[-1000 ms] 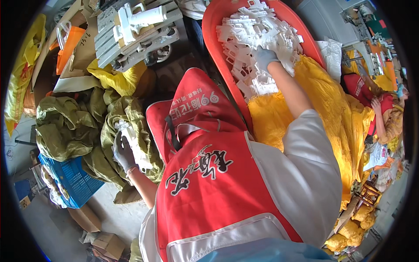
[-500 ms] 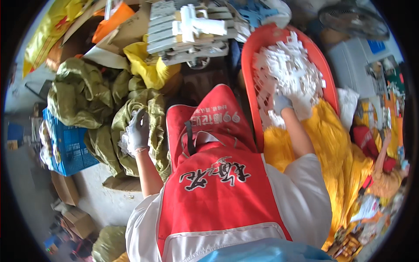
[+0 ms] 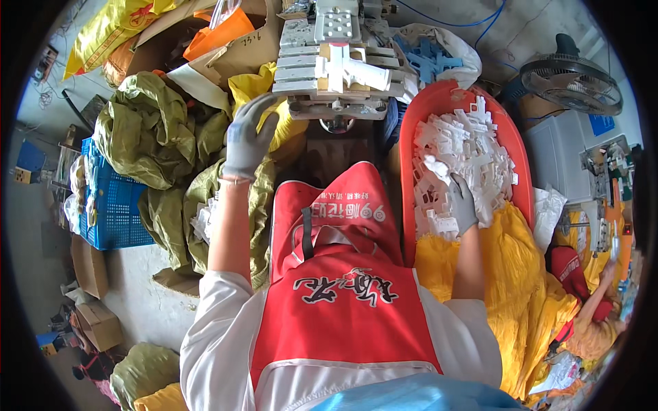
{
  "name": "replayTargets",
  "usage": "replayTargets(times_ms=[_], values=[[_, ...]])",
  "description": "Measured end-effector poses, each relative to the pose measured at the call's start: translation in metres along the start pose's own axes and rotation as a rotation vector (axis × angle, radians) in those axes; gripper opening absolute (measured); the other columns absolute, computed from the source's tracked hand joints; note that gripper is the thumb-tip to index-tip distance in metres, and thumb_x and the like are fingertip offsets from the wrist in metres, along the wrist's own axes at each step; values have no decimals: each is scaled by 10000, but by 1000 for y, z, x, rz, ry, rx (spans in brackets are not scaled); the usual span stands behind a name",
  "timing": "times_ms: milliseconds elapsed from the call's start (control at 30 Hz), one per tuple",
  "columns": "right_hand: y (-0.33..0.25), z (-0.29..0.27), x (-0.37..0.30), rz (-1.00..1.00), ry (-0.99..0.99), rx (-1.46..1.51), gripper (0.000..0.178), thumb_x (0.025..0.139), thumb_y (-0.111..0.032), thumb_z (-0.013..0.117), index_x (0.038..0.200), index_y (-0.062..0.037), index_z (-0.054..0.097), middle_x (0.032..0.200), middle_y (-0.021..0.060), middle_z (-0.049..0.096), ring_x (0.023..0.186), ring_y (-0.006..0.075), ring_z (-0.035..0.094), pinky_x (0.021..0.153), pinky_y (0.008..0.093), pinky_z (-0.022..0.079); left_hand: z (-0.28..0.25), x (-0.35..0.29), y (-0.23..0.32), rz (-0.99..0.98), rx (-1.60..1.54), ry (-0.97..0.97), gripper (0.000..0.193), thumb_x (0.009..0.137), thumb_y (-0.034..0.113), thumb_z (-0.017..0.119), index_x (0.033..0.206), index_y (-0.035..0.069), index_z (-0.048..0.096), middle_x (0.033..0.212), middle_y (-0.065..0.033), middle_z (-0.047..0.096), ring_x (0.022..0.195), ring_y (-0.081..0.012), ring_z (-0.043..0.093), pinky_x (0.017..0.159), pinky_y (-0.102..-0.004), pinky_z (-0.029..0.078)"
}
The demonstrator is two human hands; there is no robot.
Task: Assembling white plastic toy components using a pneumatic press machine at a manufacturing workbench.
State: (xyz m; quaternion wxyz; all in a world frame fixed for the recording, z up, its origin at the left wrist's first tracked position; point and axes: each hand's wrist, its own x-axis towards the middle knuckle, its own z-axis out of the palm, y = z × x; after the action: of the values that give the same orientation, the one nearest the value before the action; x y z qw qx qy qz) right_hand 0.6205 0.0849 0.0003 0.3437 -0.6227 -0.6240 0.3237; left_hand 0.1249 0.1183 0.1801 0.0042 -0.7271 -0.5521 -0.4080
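My left hand (image 3: 249,140), in a grey glove, is raised with its fingers apart and nothing in them. It hovers over the yellow bag, left of a machine bed (image 3: 291,89) where a white toy-gun-shaped plastic part (image 3: 353,72) lies flat. Below it, an olive woven sack (image 3: 240,212) holds white plastic pieces (image 3: 203,220). My right hand (image 3: 465,205), also gloved, reaches into a red tub (image 3: 406,185) heaped with white toy gun parts (image 3: 473,147). Its fingers close on a white plastic part (image 3: 437,167), partly blurred.
Orange-yellow woven sheeting (image 3: 493,274) drapes over the tub's near end. A blue crate (image 3: 123,219) stands at left beside another olive sack (image 3: 140,130). Blue toy gun parts (image 3: 432,60) fill a bag behind the tub. A fan (image 3: 570,79) and another person (image 3: 593,322) are at right.
My left hand has left the white pieces in the olive sack and risen forward, opening. My right hand now has a white part at its fingertips. The view has shifted, showing more of the machine.
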Motion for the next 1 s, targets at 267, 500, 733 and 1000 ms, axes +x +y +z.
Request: replayTargets(times_ms=[267,500,733,1000], values=[[-69,20,-23,219,90,721,416,989,-285,409,1309,-23,457,1038,44,565,822,105,533,717,240,460,35,77,9,-14,-139,-203,466,779,193,691,1203,52,560,1174,-163,595,1106,-329,547,916,-377,453],[-91,13,-25,207,46,880,377,971,-300,445,1244,-50,515,983,23,577,835,99,537,710,244,439,40,107,6,94,-77,-347,430,812,237,683,1176,40,568,1004,-180,643,879,-336,627,772,-361,492],[-133,15,31,-76,57,1123,373,973,-254,471,1283,-46,469,1148,49,561,1001,142,547,866,285,435,37,100,9,-52,-178,-266,362,784,185,704,1113,63,616,993,-146,669,902,-243,665,806,-331,506],[-251,57,137,-985,120,-14,407,868,-21,541,1271,-67,507,1184,109,571,1052,251,563,920,333,434,-5,-18,-46,-212,-196,150,366,777,108,716,1127,57,619,1053,-121,665,932,-217,661,815,-304,507]])
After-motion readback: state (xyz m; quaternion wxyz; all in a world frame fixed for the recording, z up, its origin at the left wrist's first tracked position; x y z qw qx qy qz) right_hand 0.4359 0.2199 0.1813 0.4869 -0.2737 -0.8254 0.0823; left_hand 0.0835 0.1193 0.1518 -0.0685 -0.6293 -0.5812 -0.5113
